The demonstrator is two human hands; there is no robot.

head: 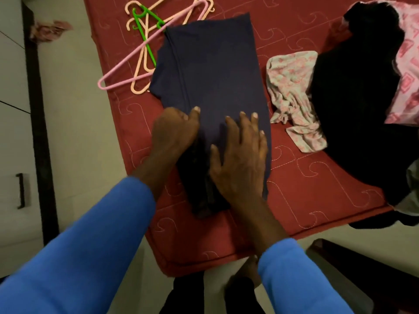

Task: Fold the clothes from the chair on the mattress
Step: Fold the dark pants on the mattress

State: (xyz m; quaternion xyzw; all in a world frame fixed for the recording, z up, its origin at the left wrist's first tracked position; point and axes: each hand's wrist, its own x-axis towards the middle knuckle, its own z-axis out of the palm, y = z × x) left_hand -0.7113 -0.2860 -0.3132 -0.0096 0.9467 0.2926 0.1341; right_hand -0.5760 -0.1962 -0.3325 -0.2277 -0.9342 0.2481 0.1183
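Length is what counts here: the navy garment point(210, 71) lies on the red mattress point(306, 177) as a narrow strip, and its long axis runs from 6 o'clock, close to us, up to 12 o'clock at the far end.

Both hands sit on the near third of it. The right hand point(240, 155) lies flat on the cloth with its fingers spread and straight, pointing toward 12 o'clock. It presses and holds nothing. The left hand point(174, 132) is at the strip's 9 o'clock edge, beside a raised seam, with its thumb resting on top of the cloth. Its fingers are turned away from us, so we cannot tell whether they pinch that edge or merely rest there.

We judge that the next fold goes across the long axis, bringing the near end up toward 12 o'clock or the far end back toward 6. The near end is under both hands, while the far end is well away from them, so lifting the near end looks the shorter move.

Some hangers point(145, 41) lie at 11 o'clock, touching the strip's far left corner. A floral cloth point(292, 94) lies at 3 o'clock, just beside the garment.
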